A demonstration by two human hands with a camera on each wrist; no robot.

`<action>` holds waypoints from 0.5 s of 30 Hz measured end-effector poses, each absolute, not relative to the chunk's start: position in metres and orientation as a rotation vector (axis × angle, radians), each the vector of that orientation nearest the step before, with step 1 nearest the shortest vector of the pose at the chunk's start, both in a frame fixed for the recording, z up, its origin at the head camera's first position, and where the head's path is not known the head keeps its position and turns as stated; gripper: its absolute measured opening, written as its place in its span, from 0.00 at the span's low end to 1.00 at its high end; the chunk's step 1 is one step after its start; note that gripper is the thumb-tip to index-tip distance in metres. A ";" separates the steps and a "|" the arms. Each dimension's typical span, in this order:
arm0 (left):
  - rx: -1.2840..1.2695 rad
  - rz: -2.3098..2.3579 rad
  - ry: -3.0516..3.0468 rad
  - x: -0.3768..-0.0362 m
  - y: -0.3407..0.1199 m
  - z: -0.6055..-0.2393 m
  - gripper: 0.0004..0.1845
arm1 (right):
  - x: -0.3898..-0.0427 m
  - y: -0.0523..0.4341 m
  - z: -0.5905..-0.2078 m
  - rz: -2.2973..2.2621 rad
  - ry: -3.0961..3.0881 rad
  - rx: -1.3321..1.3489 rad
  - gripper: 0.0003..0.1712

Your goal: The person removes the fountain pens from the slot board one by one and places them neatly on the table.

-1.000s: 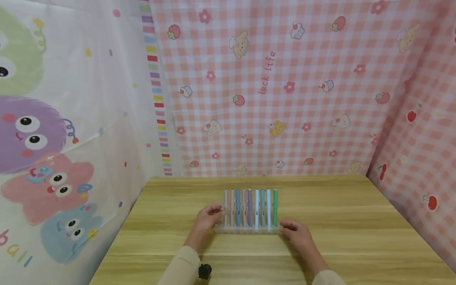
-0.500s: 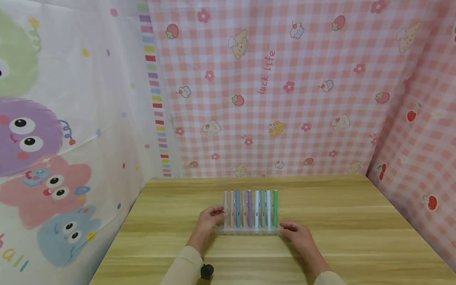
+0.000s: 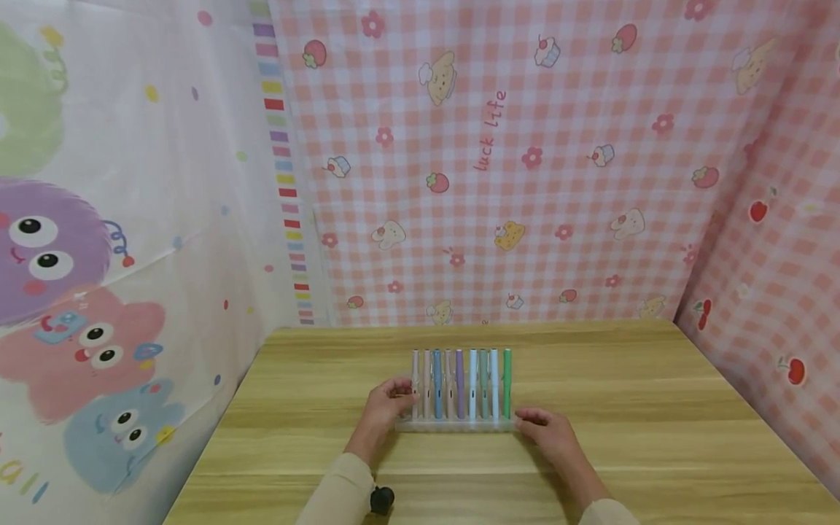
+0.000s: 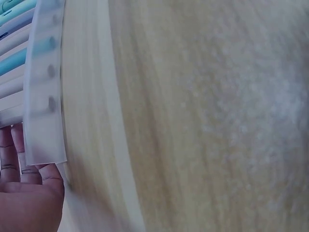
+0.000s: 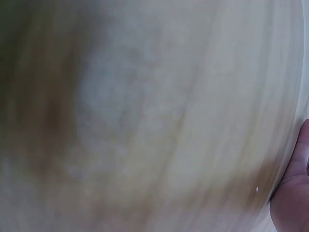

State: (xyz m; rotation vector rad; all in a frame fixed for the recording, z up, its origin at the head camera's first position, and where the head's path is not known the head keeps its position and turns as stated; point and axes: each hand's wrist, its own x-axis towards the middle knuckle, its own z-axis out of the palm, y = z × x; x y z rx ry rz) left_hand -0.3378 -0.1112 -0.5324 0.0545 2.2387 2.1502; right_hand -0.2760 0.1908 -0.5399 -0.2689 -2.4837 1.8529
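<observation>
A clear plastic pen rack (image 3: 453, 425) stands on the table, with several capped pens upright in a row. Purple (image 3: 460, 384), white, blue and pinkish-beige pens fill it, and a green pen (image 3: 507, 384) is at the right end. My left hand (image 3: 383, 408) pinches the leftmost pinkish-beige pen (image 3: 415, 364) between thumb and fingers. In the left wrist view, fingers (image 4: 30, 176) of this hand lie by the rack's end. At the rack's right end, my right hand (image 3: 550, 432) touches or nearly touches its corner, fingers loosely bent. Only part of that hand (image 5: 292, 200) shows in the right wrist view.
A wood-grain table (image 3: 315, 364) carries the rack. Behind hangs a pink checked cloth (image 3: 512, 182), and a white cartoon-printed cloth (image 3: 190, 292) is at the left. A small black object (image 3: 381, 500) sits by the left sleeve (image 3: 337, 488).
My left hand has shifted slightly right, onto the leftmost pen. The right hand and the rack stay nearly where they were. The head view has turned slightly right.
</observation>
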 end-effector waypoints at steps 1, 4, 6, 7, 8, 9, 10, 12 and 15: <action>0.060 2.155 2.236 -0.338 -0.111 -0.533 0.15 | -0.276 0.191 -0.540 1.849 -2.487 -0.259 0.14; 0.060 2.177 2.214 -0.337 -0.111 -0.531 0.15 | -0.276 0.191 -0.540 1.838 -2.494 -0.260 0.13; 0.060 2.191 2.200 -0.336 -0.110 -0.530 0.15 | -0.275 0.191 -0.539 1.832 -2.499 -0.264 0.13; 0.057 2.198 2.194 -0.336 -0.110 -0.530 0.15 | -0.275 0.191 -0.539 1.836 -2.498 -0.272 0.13; 0.055 2.206 2.189 -0.336 -0.110 -0.529 0.15 | -0.275 0.190 -0.538 1.831 -2.501 -0.273 0.13; 0.058 2.212 2.189 -0.336 -0.110 -0.528 0.15 | -0.275 0.190 -0.538 1.831 -2.500 -0.271 0.13; 0.064 2.217 2.193 -0.336 -0.110 -0.528 0.15 | -0.274 0.190 -0.537 1.830 -2.501 -0.269 0.13; 0.066 2.226 2.197 -0.336 -0.110 -0.525 0.14 | -0.274 0.190 -0.536 1.832 -2.500 -0.266 0.14; 0.059 2.254 2.177 -0.335 -0.110 -0.520 0.15 | -0.273 0.190 -0.534 1.833 -2.503 -0.268 0.14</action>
